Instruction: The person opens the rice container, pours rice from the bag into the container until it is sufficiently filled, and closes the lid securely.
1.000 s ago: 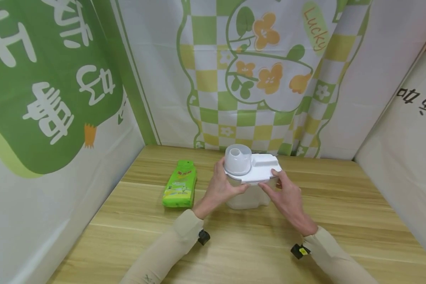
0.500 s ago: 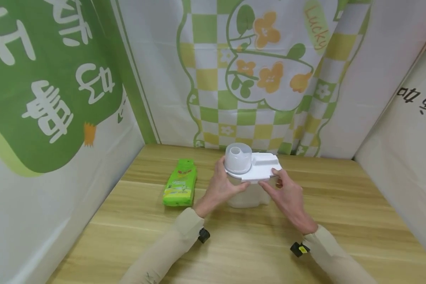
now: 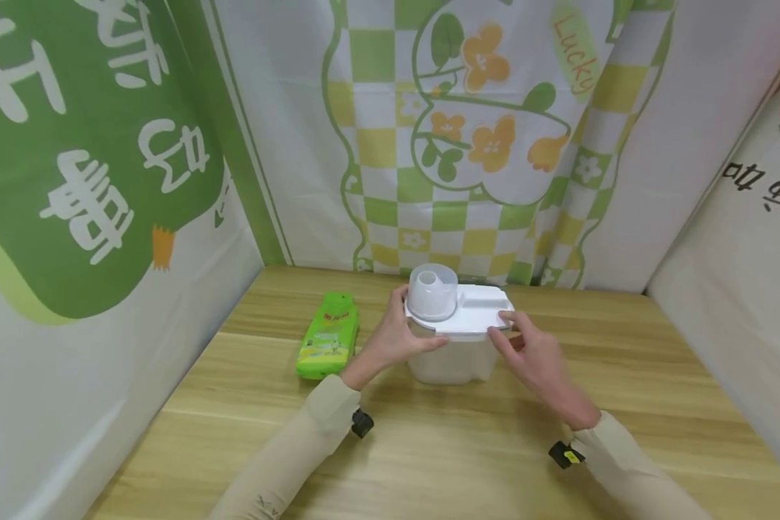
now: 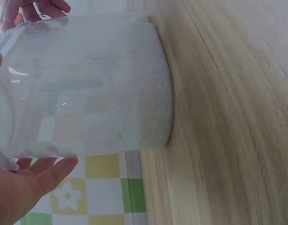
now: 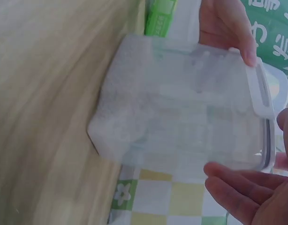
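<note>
A translucent plastic storage container (image 3: 451, 361) stands upright on the table with a pale, grainy fill at its bottom, seen in both wrist views. Its white lid (image 3: 477, 318) lies over the top and carries a clear round cup (image 3: 432, 292) at the left. My left hand (image 3: 395, 336) grips the container's left end, thumb along the front of the lid and fingers round the far side. At the right end my right hand (image 3: 538, 357) has thumb and forefinger at the lid's corner. Its other fingers (image 5: 238, 187) lie along the container's side.
Left of the container, a bright green packet (image 3: 328, 339) lies on the wood-grain table (image 3: 429, 455). Printed cloth (image 3: 429, 224) hangs behind the table, and further cloth walls (image 3: 188, 347) stand at both sides.
My right thumb has moved off the front middle of the lid toward its right corner, and the right forearm has shifted right. The container and left hand sit slightly further left in view.
</note>
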The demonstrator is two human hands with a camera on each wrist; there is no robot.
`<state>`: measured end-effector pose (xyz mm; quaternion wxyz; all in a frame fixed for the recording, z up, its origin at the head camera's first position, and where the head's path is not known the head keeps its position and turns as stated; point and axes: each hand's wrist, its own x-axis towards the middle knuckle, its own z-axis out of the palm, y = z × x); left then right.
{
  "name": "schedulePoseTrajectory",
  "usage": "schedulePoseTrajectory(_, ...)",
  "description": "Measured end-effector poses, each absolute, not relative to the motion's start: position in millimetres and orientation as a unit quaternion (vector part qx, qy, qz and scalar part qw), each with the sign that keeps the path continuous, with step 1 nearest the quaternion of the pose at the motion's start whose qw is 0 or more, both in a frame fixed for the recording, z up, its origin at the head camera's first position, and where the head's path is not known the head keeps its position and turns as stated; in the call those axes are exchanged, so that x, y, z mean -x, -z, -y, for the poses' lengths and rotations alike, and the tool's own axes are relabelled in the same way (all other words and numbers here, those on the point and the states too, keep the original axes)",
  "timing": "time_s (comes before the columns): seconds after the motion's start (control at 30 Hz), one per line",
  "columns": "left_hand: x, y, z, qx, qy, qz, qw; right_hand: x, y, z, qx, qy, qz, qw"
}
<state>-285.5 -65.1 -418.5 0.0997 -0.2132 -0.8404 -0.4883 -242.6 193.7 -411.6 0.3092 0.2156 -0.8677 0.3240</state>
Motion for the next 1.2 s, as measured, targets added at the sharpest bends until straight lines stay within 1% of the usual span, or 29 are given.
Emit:
schedulePoseTrajectory(0.2,285,419,69,0.213,0.482,0.844,0.095,249,403,-205,-0.219,-0.330,0.866,0.305)
schedulePoseTrajectory(0.4,283,419,74,0.218,0.494,0.837,0.083,249,397,-209,-0.202,-0.332,0.879,0.278)
schedulePoseTrajectory(0.6,284,419,76,0.235,0.496,0.833,0.071,250,394,-211,-0.189,-0.316,0.886,0.282)
schedulePoseTrajectory(0.83,285,419,78,0.250,0.499,0.827,0.073,255,393,-214,-0.184,-0.307,0.892,0.278)
schedulePoseTrajectory(0.93,284,420,79,0.251,0.500,0.825,0.072,259,392,-214,-0.190,-0.317,0.895,0.251)
schedulePoseTrajectory(1.1,284,421,79,0.250,0.507,0.822,0.069,262,389,-213,-0.214,-0.359,0.891,0.179)
schedulePoseTrajectory(1.2,283,422,80,0.249,0.517,0.816,0.064,266,390,-213,-0.228,-0.378,0.884,0.151)
